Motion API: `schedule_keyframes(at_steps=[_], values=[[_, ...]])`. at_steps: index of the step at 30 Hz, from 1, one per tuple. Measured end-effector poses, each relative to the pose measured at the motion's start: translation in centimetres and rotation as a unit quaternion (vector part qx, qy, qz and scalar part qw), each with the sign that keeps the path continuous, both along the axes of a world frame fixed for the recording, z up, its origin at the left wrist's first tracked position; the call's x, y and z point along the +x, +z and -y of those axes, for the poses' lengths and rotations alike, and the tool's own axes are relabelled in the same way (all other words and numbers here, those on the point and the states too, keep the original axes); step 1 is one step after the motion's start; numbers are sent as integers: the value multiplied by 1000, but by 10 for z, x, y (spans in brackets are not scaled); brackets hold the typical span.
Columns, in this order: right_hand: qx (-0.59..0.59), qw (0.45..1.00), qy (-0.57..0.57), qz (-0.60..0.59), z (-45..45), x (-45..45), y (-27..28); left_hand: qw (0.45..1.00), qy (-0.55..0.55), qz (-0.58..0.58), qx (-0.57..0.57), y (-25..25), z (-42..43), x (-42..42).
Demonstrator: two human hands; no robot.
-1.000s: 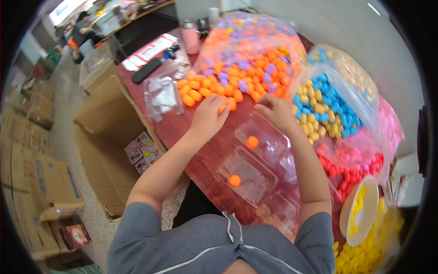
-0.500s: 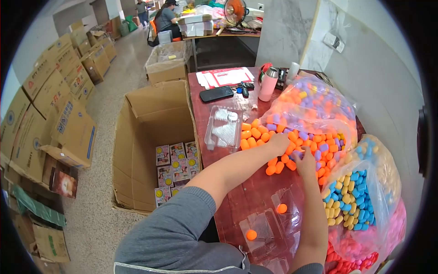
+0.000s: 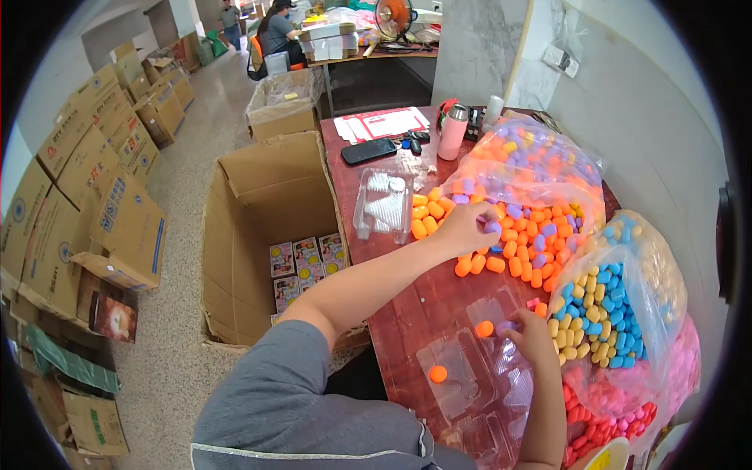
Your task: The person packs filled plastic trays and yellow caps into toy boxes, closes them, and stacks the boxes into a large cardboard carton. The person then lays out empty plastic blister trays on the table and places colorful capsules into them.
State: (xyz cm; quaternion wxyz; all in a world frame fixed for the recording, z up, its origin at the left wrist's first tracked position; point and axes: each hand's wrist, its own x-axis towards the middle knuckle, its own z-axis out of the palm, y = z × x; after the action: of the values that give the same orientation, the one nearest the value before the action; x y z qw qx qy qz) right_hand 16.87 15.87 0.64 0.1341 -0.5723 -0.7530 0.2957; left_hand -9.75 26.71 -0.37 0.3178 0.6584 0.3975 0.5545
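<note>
My left hand (image 3: 466, 225) is closed in a pinch on a purple capsule (image 3: 492, 227), above the loose pile of orange capsules (image 3: 513, 249). Lower down, my right hand (image 3: 534, 338) pinches another purple capsule (image 3: 507, 328) over a clear plastic tray (image 3: 479, 307). Beside that capsule, an orange capsule (image 3: 485, 329) sits in the tray. A second orange capsule (image 3: 438, 374) lies in the clear tray (image 3: 458, 403) nearer my body.
An open carton (image 3: 223, 258) holding small printed boxes stands left of the table. A bag of orange and purple capsules (image 3: 533, 160) and a bag of blue and yellow capsules (image 3: 603, 313) line the right side. A pink bottle (image 3: 453, 133) and phone (image 3: 370, 151) lie farther back.
My right hand has moved from the pile down toward me, to the tray, with a purple capsule. My left hand has lifted slightly and turned, showing a purple capsule in its fingers.
</note>
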Motion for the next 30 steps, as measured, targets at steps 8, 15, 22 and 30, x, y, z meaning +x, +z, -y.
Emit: schedule_keyframes(at_steps=[8,15,22,30], values=[[-44,999,7,-28,8,1,-9,981,-118,-100,-117,19,152,-22],[-11,999,-1,-42,9,10,-5,955,-190,-104,-202,-14,186,-2],[79,997,3,-5,11,32,3,958,-189,-133,-169,-33,167,10],[14,999,-27,-37,33,37,16,919,-268,-203,-204,-34,167,22]])
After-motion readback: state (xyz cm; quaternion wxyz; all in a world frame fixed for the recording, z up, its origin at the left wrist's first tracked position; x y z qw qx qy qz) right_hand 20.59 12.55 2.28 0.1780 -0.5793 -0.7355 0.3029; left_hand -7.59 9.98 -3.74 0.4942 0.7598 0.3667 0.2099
